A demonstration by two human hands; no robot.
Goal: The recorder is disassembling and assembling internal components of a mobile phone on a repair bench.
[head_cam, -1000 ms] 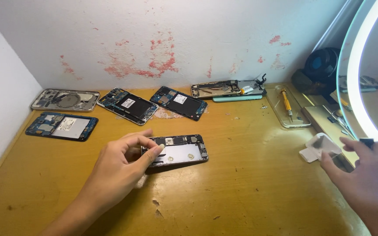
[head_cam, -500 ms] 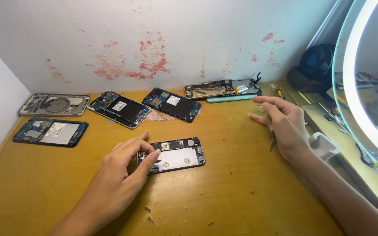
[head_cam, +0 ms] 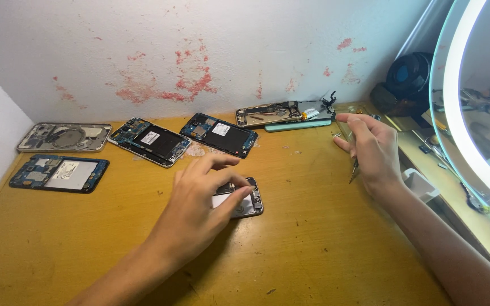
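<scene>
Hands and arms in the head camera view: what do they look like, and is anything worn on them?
The left hand and the right hand are bare: no gloves, rings, watch or bracelets visible. Both forearms are bare too, with no sleeves in view. Fingernails look short and plain.

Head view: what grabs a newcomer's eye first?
The left hand presses on an opened phone at the middle of the yellow wooden table, while the right hand holds a thin tool above the table's right side. Five more opened phones line the back and left, such as one with a black battery. A glowing ring light curves down the right edge.
</scene>
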